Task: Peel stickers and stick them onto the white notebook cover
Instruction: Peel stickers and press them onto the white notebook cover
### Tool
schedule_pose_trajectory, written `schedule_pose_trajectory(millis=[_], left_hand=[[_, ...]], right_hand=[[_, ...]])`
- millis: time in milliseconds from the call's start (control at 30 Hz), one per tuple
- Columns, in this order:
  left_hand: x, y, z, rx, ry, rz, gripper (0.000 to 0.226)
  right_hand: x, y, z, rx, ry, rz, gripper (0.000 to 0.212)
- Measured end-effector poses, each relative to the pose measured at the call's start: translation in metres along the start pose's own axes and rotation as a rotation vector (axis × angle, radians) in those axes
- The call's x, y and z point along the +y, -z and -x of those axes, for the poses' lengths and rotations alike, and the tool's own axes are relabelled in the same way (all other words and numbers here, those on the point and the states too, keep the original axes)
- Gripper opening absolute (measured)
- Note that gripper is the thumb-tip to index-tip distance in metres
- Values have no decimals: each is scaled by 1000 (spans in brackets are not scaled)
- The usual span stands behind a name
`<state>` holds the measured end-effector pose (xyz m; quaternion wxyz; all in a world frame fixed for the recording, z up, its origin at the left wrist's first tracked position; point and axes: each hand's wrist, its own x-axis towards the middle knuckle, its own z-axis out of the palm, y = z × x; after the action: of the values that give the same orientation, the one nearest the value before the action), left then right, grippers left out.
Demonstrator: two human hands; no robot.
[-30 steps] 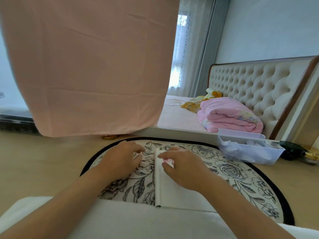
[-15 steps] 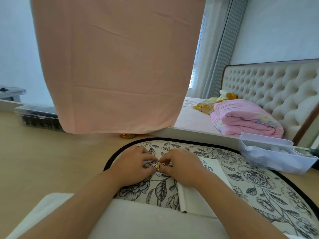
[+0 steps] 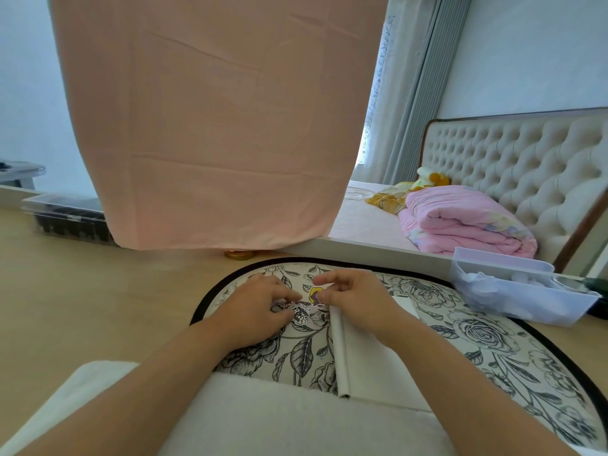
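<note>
A bedroom's pale wooden worktop (image 3: 98, 307) carries a floral mat (image 3: 477, 334) at its near edge. On the mat the white notebook (image 3: 362, 357) lies flat under the right wrist. The left hand (image 3: 256, 307) curls its fingers onto a cluster of black-and-white stickers (image 3: 299, 312), pinning it. The right hand (image 3: 355, 297) pinches a purple-and-yellow sticker (image 3: 314, 295) just beside the notebook's spine. Pulled fast, the thin sticker could tear or fold onto itself. If the left fingers slacken, the cluster may lift.

Notebook (image 3: 365, 363) on mat (image 3: 493, 340) (stickers (image 3: 301, 312) just left); bin (image 3: 513, 291) right.
</note>
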<state>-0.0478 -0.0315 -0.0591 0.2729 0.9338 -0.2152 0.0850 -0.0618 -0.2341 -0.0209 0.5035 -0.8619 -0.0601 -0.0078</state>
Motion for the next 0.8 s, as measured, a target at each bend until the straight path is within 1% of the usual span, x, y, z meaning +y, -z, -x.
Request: schedule_pose_trajectory(millis=[33, 100, 167, 233, 333, 467, 567, 700, 800], left_hand=[[3, 0, 0, 26, -1, 52, 28], [12, 1, 0, 90, 16, 249, 23], [23, 3, 2, 110, 66, 478, 15], [29, 2, 2, 134, 119, 624, 10], [34, 4, 2, 179, 180, 685, 9], [38, 6, 1, 182, 250, 757, 8], [43, 6, 1, 191, 285, 816, 9], [53, 4, 0, 134, 275, 872, 9], [68, 3, -6, 120, 218, 800, 7]], right_hand=[[-1, 0, 1, 7, -13, -24, 17], [-4, 1, 2, 24, -46, -99, 15], [-6, 2, 3, 32, -86, -201, 15], [-8, 3, 4, 10, -127, -267, 14], [-10, 4, 5, -35, -171, -268, 9], [-12, 8, 7, -18, -171, -216, 3], [-13, 12, 11, -12, -150, -175, 7], [-14, 20, 17, -12, -111, -152, 11], [-11, 32, 21, 25, -75, -143, 13]])
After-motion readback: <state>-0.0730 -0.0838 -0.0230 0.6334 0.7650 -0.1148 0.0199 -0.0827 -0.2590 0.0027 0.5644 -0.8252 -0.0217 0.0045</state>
